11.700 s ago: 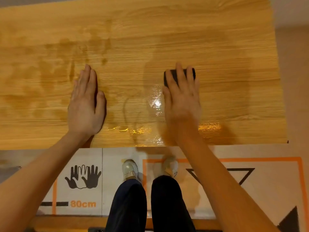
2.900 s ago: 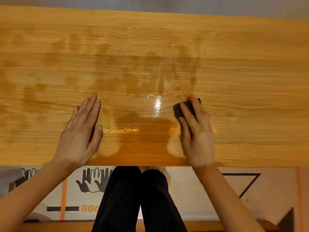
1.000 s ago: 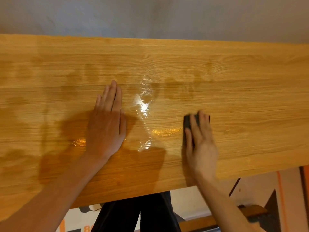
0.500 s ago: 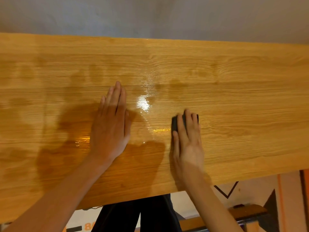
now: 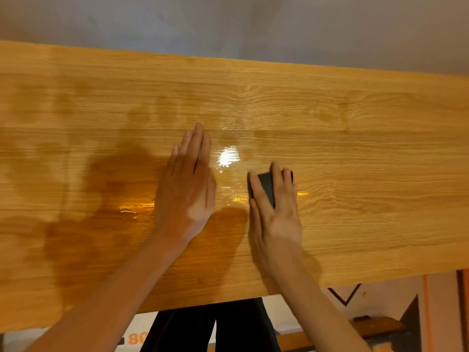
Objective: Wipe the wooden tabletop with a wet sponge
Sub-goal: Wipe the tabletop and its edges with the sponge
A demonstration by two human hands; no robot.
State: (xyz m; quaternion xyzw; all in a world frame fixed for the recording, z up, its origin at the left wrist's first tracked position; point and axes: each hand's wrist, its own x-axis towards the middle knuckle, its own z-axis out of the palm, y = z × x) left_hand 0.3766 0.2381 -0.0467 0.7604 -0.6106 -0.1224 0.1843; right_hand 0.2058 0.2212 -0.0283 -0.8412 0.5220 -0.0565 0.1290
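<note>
The wooden tabletop (image 5: 355, 138) fills most of the view, with dark damp patches on its left half and a shiny wet streak in the middle. A dark sponge (image 5: 267, 186) lies flat on the wood, just right of the wet shine. My right hand (image 5: 275, 212) presses on it, fingers spread over its top, so only its middle and far edge show. My left hand (image 5: 189, 189) rests flat on the table with the palm down and the fingers together, a short gap left of the sponge, holding nothing.
A grey wall (image 5: 228, 24) runs behind the table's far edge. Below the near edge are my dark trouser legs (image 5: 215, 326) and a floor mat (image 5: 380, 301) with orange and black markings.
My right hand has slid the sponge leftward over the last second, closer to my left hand. The left hand has stayed flat on the table in about the same place.
</note>
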